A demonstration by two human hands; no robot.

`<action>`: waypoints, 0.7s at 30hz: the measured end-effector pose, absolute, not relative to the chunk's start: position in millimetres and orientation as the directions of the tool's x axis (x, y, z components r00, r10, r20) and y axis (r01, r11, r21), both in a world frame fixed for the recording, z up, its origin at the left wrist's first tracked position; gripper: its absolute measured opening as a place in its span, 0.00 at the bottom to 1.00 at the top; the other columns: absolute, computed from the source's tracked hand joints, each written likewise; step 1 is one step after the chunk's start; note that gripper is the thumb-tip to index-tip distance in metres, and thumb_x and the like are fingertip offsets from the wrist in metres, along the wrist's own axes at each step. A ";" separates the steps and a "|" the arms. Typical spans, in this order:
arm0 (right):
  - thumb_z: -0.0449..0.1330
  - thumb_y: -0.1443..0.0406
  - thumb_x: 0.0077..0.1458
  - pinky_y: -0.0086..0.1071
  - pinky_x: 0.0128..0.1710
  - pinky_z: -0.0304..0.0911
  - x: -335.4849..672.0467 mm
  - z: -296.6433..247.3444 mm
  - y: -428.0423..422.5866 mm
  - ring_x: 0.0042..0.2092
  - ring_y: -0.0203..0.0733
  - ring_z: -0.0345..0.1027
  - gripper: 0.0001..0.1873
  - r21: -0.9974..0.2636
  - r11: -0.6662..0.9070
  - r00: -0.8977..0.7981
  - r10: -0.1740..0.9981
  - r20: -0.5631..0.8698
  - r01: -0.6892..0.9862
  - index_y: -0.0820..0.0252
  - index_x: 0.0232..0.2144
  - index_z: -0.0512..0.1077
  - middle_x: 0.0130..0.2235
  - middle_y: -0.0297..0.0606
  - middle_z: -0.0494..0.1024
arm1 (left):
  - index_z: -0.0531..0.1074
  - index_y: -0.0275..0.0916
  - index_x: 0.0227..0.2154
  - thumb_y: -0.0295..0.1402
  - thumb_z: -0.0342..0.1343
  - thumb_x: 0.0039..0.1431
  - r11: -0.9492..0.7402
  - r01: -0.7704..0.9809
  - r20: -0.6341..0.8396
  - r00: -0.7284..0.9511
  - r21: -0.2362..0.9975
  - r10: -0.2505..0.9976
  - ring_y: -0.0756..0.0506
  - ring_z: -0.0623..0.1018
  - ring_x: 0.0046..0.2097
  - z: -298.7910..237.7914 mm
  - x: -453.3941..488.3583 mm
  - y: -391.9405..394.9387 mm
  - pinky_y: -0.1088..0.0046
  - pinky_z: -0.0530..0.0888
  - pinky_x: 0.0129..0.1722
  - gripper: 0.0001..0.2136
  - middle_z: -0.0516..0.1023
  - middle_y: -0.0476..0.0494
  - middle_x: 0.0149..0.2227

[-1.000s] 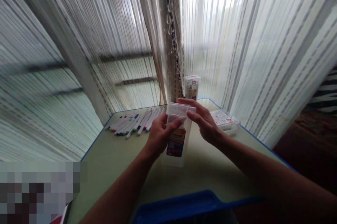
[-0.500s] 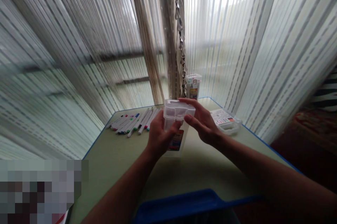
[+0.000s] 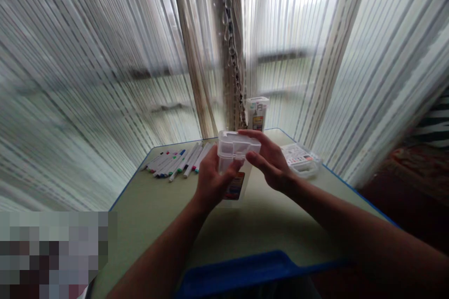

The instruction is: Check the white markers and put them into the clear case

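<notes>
A clear plastic box (image 3: 234, 190) with a printed label stands upright over the middle of the table, its translucent lid (image 3: 233, 144) on top. Wrapped round its left side is my left hand (image 3: 213, 177), with the thumb across the front just under the lid. On the right, my right hand (image 3: 268, 158) grips the lid, fingers over the top and thumb at the front edge. The lid appears to sit on the box; whether its catch is fastened I cannot tell. My hands hide parts of both sides.
Several white markers (image 3: 175, 163) with coloured caps lie at the table's back left. Behind my hands stands another labelled clear box (image 3: 258, 114). A flat clear case (image 3: 301, 161) lies at the right edge. The pale green table (image 3: 147, 215) has a blue rim; striped curtains (image 3: 105, 55) hang behind.
Both hands keep the same grip on the box and lid. The view has shifted slightly, and the curtains and the hanging bead string have swayed.
</notes>
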State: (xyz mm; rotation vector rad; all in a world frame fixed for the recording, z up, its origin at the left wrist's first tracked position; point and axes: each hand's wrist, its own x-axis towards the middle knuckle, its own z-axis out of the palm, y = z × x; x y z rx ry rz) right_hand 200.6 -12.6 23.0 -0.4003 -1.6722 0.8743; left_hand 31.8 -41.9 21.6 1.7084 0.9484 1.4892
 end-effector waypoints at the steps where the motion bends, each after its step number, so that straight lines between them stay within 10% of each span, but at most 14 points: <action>1: 0.62 0.55 0.59 0.42 0.47 0.67 200.5 23.2 -12.5 0.48 0.47 0.71 0.24 -0.725 0.663 -0.293 0.667 0.685 -0.185 0.53 0.56 0.68 0.52 0.44 0.74 | 0.71 0.37 0.40 0.45 0.61 0.56 -0.516 0.091 0.509 0.087 0.852 0.856 0.46 0.74 0.34 21.5 31.9 -41.7 0.72 0.70 0.33 0.17 0.76 0.45 0.34; 21: 0.63 0.52 0.56 0.39 0.39 0.71 196.4 34.3 -19.0 0.42 0.45 0.75 0.23 -0.749 0.604 -0.214 0.720 0.660 -0.272 0.57 0.49 0.72 0.40 0.40 0.80 | 0.72 0.37 0.41 0.45 0.61 0.56 -0.559 0.127 0.548 0.110 0.820 0.829 0.45 0.76 0.35 17.1 28.8 -40.3 0.69 0.72 0.35 0.17 0.78 0.41 0.38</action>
